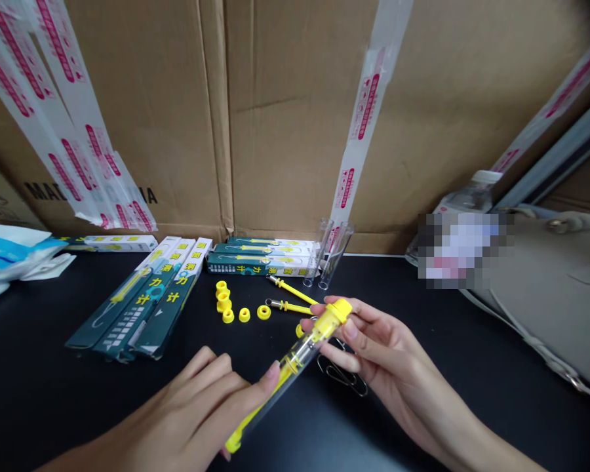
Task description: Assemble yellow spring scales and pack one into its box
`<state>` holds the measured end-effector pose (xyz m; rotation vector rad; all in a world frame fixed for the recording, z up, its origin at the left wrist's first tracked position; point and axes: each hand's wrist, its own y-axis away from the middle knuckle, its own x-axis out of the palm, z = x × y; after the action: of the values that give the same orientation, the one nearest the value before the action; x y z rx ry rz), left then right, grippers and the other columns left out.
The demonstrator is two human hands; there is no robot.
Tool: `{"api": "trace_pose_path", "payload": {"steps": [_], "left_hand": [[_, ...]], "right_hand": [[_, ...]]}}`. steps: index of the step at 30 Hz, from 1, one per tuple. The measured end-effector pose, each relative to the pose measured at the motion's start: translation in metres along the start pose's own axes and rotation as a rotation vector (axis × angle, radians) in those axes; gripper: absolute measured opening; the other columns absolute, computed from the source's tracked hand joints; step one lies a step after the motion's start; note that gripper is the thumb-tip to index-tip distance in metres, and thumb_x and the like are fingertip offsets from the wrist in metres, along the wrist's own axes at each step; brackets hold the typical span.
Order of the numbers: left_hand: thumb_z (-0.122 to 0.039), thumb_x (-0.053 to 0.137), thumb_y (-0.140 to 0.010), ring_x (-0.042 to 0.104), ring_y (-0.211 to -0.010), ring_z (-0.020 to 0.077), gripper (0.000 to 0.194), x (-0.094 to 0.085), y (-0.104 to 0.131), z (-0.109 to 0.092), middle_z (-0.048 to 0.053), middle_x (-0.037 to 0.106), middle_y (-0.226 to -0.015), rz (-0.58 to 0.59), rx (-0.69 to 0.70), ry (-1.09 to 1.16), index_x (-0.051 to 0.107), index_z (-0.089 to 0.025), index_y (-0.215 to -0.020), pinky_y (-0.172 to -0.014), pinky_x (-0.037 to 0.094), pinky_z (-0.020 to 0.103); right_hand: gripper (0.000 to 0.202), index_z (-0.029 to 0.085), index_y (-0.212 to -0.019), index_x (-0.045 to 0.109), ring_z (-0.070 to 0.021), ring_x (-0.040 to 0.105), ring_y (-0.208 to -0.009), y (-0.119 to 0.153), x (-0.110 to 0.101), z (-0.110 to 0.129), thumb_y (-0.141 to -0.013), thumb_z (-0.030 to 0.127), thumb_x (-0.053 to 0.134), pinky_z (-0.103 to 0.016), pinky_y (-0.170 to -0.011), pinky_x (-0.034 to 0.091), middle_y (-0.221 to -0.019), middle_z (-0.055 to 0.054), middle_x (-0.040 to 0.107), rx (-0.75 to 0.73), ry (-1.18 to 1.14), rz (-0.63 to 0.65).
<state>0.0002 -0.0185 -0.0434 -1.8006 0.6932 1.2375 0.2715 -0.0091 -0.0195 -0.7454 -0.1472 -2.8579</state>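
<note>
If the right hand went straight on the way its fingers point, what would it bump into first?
Probably the yellow rods on the black table, just ahead of the right hand. It may be raised above them, though; the depth is unclear.

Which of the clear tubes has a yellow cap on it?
The tube held by the left hand and right hand: its upper end wears a yellow cap. The clear tubes farther back show none.

Between tubes (pixel 335 255) and bottle (pixel 467 195) lies bare surface (pixel 381 278) to pass over. Boxes (pixel 145 298) obstruct the left, while cardboard (pixel 290 144) blocks the back.
</note>
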Motion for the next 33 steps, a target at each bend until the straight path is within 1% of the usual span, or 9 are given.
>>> {"api": "trace_pose_path", "payload": {"steps": [6,8,12,17,21,24,28,31,33], "left_hand": [[0.010,0.035,-0.080,0.068,-0.090,0.0189,0.090,0.007,0.003,0.001,-0.001,0.074,-0.099,-0.051,0.014,-0.043,0.019,-0.027,-0.160,-0.101,0.050,0.035],[0.009,0.035,-0.082,0.069,-0.094,0.0193,0.088,0.009,0.004,0.002,-0.001,0.075,-0.099,-0.081,0.022,-0.069,0.017,-0.027,-0.160,-0.100,0.052,0.034],[0.002,0.035,-0.090,0.069,-0.094,0.0198,0.079,0.013,0.006,0.004,-0.001,0.075,-0.092,-0.165,0.047,-0.103,0.016,-0.028,-0.160,-0.096,0.054,0.031],[-0.002,0.032,-0.096,0.068,-0.092,0.0187,0.072,0.010,0.003,0.000,-0.001,0.074,-0.095,-0.195,0.048,-0.151,0.010,-0.026,-0.161,-0.098,0.051,0.031],[0.000,0.025,-0.098,0.066,-0.090,0.0184,0.071,0.004,0.000,-0.002,0.001,0.075,-0.106,-0.185,0.052,-0.179,0.005,-0.026,-0.161,-0.096,0.049,0.032],[-0.001,0.024,-0.099,0.066,-0.086,0.0178,0.070,0.000,-0.002,-0.002,0.002,0.074,-0.110,-0.123,0.051,-0.160,0.003,-0.025,-0.161,-0.091,0.049,0.030],[-0.003,0.015,-0.102,0.065,-0.083,0.0161,0.065,-0.003,-0.004,-0.004,0.000,0.073,-0.108,-0.113,0.045,-0.209,0.000,-0.026,-0.161,-0.097,0.044,0.029],[-0.006,0.006,-0.103,0.065,-0.085,0.0164,0.060,-0.003,-0.004,-0.006,0.000,0.072,-0.106,-0.139,0.039,-0.260,0.001,-0.024,-0.161,-0.105,0.037,0.030],[-0.011,0.010,-0.105,0.065,-0.085,0.0176,0.058,-0.001,-0.004,-0.005,0.000,0.072,-0.105,-0.134,0.044,-0.264,-0.001,-0.023,-0.161,-0.105,0.037,0.031]], "right_hand": [[0.009,0.018,-0.092,0.074,-0.0242,0.072,-0.106,0.002,0.001,0.000,-0.088,0.026,0.076,-0.035,-0.094,0.059,-0.112,-0.009,0.075,0.010,0.017,-0.002],[0.007,0.020,-0.093,0.073,-0.0234,0.073,-0.104,0.003,0.002,-0.001,-0.088,0.024,0.077,-0.035,-0.093,0.060,-0.111,-0.008,0.075,-0.001,-0.011,-0.009],[0.026,0.026,-0.112,0.073,-0.0207,0.075,-0.100,0.004,0.002,0.000,-0.087,0.023,0.077,-0.033,-0.089,0.061,-0.112,-0.007,0.076,0.001,-0.042,-0.001],[0.018,0.023,-0.106,0.076,-0.0229,0.073,-0.104,0.003,0.002,0.002,-0.088,0.026,0.076,-0.034,-0.094,0.059,-0.110,-0.007,0.076,0.003,0.010,0.023],[0.010,0.022,-0.100,0.075,-0.0244,0.072,-0.108,0.003,0.001,0.004,-0.091,0.024,0.073,-0.037,-0.097,0.057,-0.112,-0.007,0.075,-0.004,0.018,0.033],[0.001,0.020,-0.092,0.073,-0.0226,0.073,-0.106,0.003,0.001,0.004,-0.091,0.021,0.073,-0.036,-0.097,0.057,-0.111,-0.007,0.075,0.007,-0.008,0.034],[0.008,0.019,-0.084,0.070,-0.0211,0.073,-0.105,0.001,0.000,0.001,-0.091,0.019,0.073,-0.034,-0.094,0.059,-0.107,-0.006,0.076,0.005,-0.047,0.013],[0.005,0.020,-0.095,0.072,-0.0224,0.072,-0.108,-0.001,-0.001,-0.002,-0.091,0.019,0.073,-0.033,-0.092,0.061,-0.106,-0.005,0.076,0.008,-0.076,-0.021],[0.021,0.023,-0.110,0.072,-0.0229,0.072,-0.109,-0.002,-0.002,-0.005,-0.090,0.018,0.075,-0.034,-0.092,0.061,-0.108,-0.006,0.076,0.016,-0.103,-0.043]]}}
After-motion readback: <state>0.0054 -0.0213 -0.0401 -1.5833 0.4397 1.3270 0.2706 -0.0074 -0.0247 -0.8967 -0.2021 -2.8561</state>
